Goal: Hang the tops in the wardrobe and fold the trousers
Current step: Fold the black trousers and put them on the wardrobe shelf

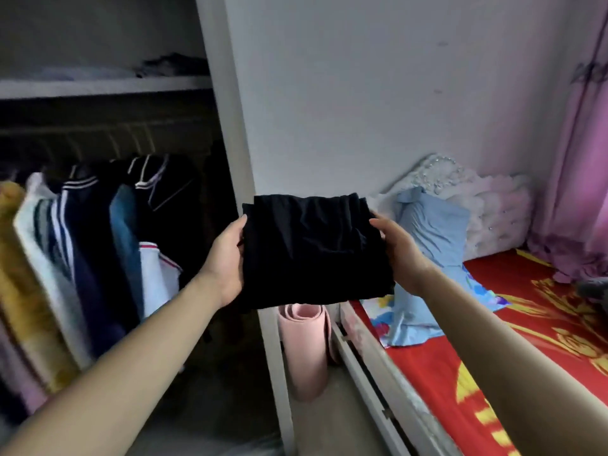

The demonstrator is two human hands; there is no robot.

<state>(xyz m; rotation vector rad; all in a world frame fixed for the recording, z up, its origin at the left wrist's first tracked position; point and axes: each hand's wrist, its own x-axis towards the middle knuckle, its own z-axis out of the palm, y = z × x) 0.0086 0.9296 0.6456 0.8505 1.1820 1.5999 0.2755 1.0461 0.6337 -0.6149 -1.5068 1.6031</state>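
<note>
Head view: folded trousers in both hands, in front of the wardrobe

**Grip.** My left hand [227, 255] clasps the left edge of the black trousers [312, 248], thumb on top. The fingers underneath are hidden by the cloth. My right hand [394, 248] holds the right edge the same way, thumb over the top and fingers out of sight below. Both hands are closed on the bundle, which hangs clear of every surface. I take it to be trousers from the task wording; the fabric is too dark to show seams or a waistband.

**Position.** The bundle sits in front of the wardrobe [230, 126] upright, between the open hanging space on my left and the bed [493, 340] on my right.

**Progress.**
- This piece looks folded into a thick, roughly square stack, so I judge its folding complete and only the putting away left.
- A row of hung clothes [82, 241] fills the rail, with one bare hanger [167, 195] at its right end.
- The shelf [105, 85] above carries some dark folded items, blurred.

**Outstanding.** A light blue garment [427, 258] lies spread and unfolded on the bed, just beyond my right hand. I cannot tell whether it is a top or trousers, but it appears to need handling.

**Other.** A rolled pink mat [306, 350] stands on the floor below the bundle.
</note>
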